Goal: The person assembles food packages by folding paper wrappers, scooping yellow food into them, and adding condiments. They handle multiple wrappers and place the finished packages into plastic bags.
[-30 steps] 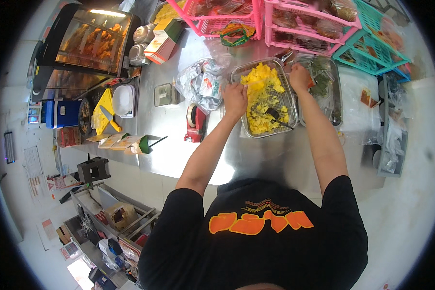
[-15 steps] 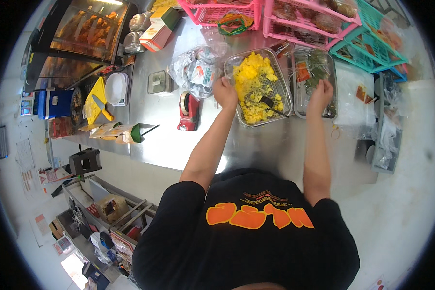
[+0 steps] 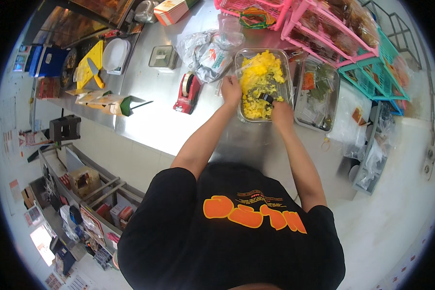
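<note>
"Lying which way from the fingers, that black-headed spoon (image 3: 265, 98)?"

"Just left of the right hand (image 3: 282, 115) and a little farther from the body. Its long axis slants: head up and left in the yellow crumbled food (image 3: 263, 67), handle running down and right until the fist hides it."

"Gripped, then?"

"It looks so: the right fingers are curled in tight where the handle goes out of sight. That hand is plainly the nearer one."

"And the left hand (image 3: 231, 91)?"

"Beside the tray's left rim, fingers drawn in narrow. Something clear and filmy seems to be by them, but I can't tell whether they hold it."

"Where does the food sit?"

"In a clear-walled tray (image 3: 264, 119), heaped at the far end, thinner in the middle, where a mesh-like bottom shows. The tray stands between the two hands."

"What's it standing on?"

"A shiny steel desk (image 3: 142, 118). Left of the left hand is a red tape dispenser (image 3: 187, 94); beyond, a crumpled silvery plastic bag (image 3: 208, 57). Just right of the food is another tray (image 3: 310, 124) with green leaves, and pink baskets (image 3: 287, 32) stand along the back."

"Farther out?"

"A knife (image 3: 94, 70) on a yellow cutting board (image 3: 83, 72), well apart on the left."
</note>
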